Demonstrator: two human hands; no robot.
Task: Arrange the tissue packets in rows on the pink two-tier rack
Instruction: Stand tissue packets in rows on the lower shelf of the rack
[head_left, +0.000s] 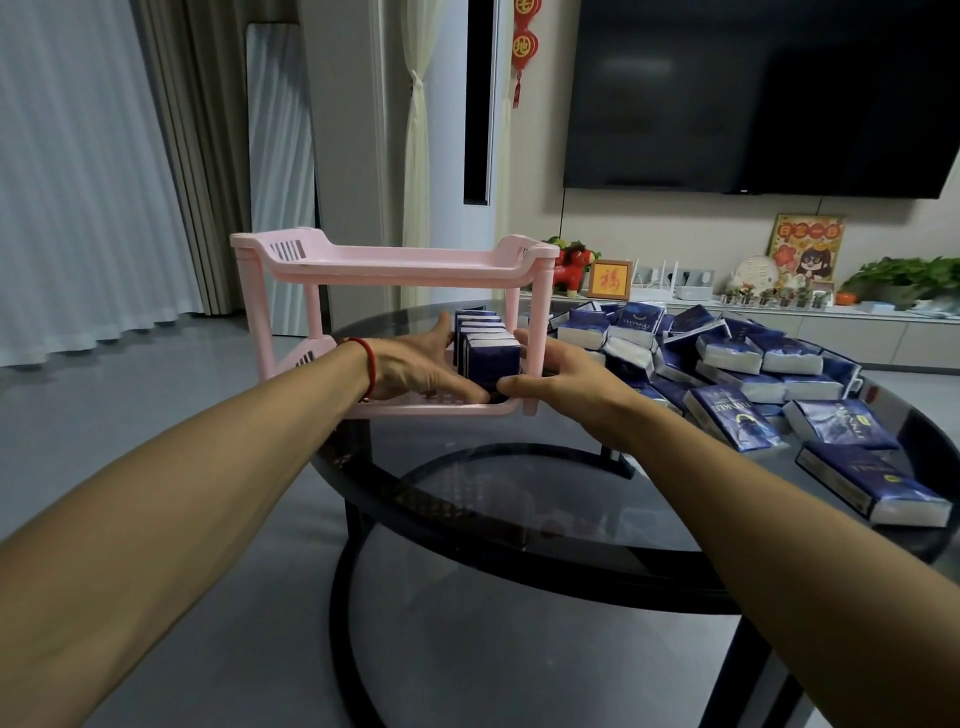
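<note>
Right now your left hand (415, 366) and right hand (558, 376) press flat, fingers straight, on either side of the packet row (485, 348) standing on the rack (395, 267)'s lower tier, at 12 o'clock. Squeeze unevenly and the upright packets could topple or bow out; push too hard and the light rack may skid on the glass table (519, 488). The loose pile (753, 374) lies at 2 o'clock, near the rim, where a nudge might drop one. Behind: a TV (769, 93), curtains (93, 171), a grey floor.
</note>
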